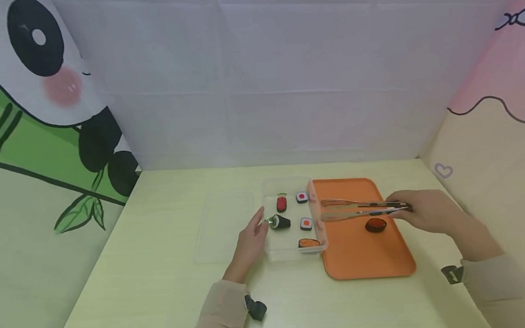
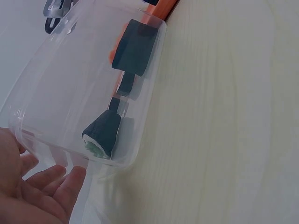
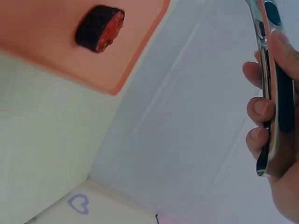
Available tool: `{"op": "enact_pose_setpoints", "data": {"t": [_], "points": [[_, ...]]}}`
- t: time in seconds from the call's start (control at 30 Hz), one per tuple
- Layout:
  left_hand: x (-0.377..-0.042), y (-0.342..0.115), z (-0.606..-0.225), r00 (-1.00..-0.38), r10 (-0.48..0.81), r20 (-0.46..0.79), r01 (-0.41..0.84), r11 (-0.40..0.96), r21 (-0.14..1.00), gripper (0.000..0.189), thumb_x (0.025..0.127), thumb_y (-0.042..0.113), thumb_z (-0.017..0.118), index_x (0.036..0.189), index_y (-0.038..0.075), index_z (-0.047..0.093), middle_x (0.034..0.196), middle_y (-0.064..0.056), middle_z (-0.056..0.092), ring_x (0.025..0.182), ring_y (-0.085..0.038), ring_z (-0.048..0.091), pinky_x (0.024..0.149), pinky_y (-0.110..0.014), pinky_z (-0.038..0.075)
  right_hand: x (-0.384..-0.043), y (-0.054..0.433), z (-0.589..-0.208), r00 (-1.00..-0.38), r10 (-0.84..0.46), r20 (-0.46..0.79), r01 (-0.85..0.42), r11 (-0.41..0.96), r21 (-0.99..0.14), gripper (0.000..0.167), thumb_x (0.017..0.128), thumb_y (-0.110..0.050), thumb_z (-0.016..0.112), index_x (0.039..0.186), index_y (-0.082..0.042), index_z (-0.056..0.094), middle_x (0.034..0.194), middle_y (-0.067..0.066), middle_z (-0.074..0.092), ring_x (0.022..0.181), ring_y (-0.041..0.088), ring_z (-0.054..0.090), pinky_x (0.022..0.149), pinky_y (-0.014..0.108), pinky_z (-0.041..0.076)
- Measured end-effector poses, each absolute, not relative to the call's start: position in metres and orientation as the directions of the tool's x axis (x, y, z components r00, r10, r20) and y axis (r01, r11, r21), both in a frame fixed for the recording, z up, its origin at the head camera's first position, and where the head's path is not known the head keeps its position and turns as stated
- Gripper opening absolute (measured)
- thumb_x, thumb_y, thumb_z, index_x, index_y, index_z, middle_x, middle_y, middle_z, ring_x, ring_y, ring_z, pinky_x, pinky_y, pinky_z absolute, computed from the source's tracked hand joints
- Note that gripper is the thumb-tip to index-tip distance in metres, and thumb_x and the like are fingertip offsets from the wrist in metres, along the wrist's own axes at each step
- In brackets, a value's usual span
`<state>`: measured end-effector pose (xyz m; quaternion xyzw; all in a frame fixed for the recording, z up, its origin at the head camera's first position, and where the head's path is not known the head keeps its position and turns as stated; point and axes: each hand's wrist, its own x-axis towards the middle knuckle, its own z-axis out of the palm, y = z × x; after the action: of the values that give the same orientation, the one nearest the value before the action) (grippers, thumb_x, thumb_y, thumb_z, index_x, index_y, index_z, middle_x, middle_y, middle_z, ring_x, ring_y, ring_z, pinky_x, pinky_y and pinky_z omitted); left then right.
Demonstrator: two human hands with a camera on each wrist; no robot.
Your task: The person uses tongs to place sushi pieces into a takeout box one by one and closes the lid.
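Note:
My left hand is at the left wall of a clear plastic container, its fingertips touching or very near that wall. In the container lie a cone-shaped hand roll, a red-topped sushi piece, two small maki rolls and an orange-topped piece. My right hand grips metal tongs by their dark-inset handles. The tong tips are apart, near the container's right wall, with nothing visible between them. Below the tongs, a dark-wrapped roe sushi sits on an orange tray.
A transparent lid-like sheet lies flat on the pale table, left of the container. The tray adjoins the container's right side. A white backdrop rises behind the table, with printed panels at both sides.

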<state>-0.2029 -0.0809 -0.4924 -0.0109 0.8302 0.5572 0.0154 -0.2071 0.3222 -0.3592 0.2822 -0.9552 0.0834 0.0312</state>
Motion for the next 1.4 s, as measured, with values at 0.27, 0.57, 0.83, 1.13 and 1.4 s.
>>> {"op": "enact_pose_setpoints", "data": {"t": [0.27,0.57,0.83,1.13,1.4], "points": [[-0.203,-0.081,-0.494,-0.999,0.002,-0.039,-0.036,0.383,0.923,0.049,0.104,0.027,0.046,0.152,0.023,0.037,0.150,-0.009,0.041,0.128,-0.031,0.048,0.104,-0.049,0.039,-0.208,0.376,-0.368,-0.883,-0.462,0.077,-0.469,0.875,-0.122,0.025,0.087,-0.029,0.074,0.108,-0.016,0.068,0.076,-0.014,0.055,0.059,0.006,0.042,0.054,0.031,0.037],[-0.202,-0.082,-0.487,-0.999,0.000,-0.039,-0.036,0.377,0.925,0.050,0.104,0.027,0.046,0.152,0.019,0.036,0.150,-0.010,0.040,0.129,-0.032,0.048,0.105,-0.050,0.037,-0.208,0.407,-0.378,-0.913,-0.406,-0.041,-0.400,0.910,-0.112,0.026,0.087,-0.030,0.073,0.105,-0.013,0.067,0.073,-0.009,0.053,0.062,0.012,0.043,0.053,0.034,0.037],[-0.202,-0.081,-0.487,-0.999,0.001,-0.046,-0.042,0.385,0.922,0.050,0.104,0.027,0.046,0.152,0.020,0.036,0.150,-0.010,0.040,0.129,-0.031,0.048,0.105,-0.050,0.038,-0.208,0.418,-0.386,-0.914,-0.399,-0.078,-0.390,0.915,-0.106,0.021,0.086,-0.030,0.074,0.100,-0.016,0.067,0.076,-0.007,0.056,0.062,0.013,0.043,0.052,0.035,0.038],[-0.202,-0.082,-0.488,-0.999,0.004,-0.044,-0.039,0.385,0.922,0.050,0.104,0.028,0.046,0.152,0.020,0.037,0.150,-0.010,0.040,0.129,-0.031,0.048,0.104,-0.050,0.038,-0.210,0.422,-0.399,-0.909,-0.411,-0.074,-0.402,0.908,-0.115,0.013,0.087,-0.028,0.072,0.096,-0.020,0.066,0.070,-0.010,0.052,0.060,0.011,0.041,0.051,0.033,0.036],[-0.203,-0.080,-0.487,-0.998,-0.006,-0.058,-0.056,0.388,0.920,0.050,0.103,0.028,0.046,0.152,0.021,0.037,0.150,-0.009,0.040,0.129,-0.031,0.048,0.104,-0.049,0.039,-0.211,0.411,-0.397,-0.898,-0.440,-0.023,-0.434,0.892,-0.126,0.013,0.089,-0.026,0.071,0.098,-0.020,0.066,0.077,-0.012,0.058,0.059,0.009,0.043,0.051,0.032,0.038]]}}
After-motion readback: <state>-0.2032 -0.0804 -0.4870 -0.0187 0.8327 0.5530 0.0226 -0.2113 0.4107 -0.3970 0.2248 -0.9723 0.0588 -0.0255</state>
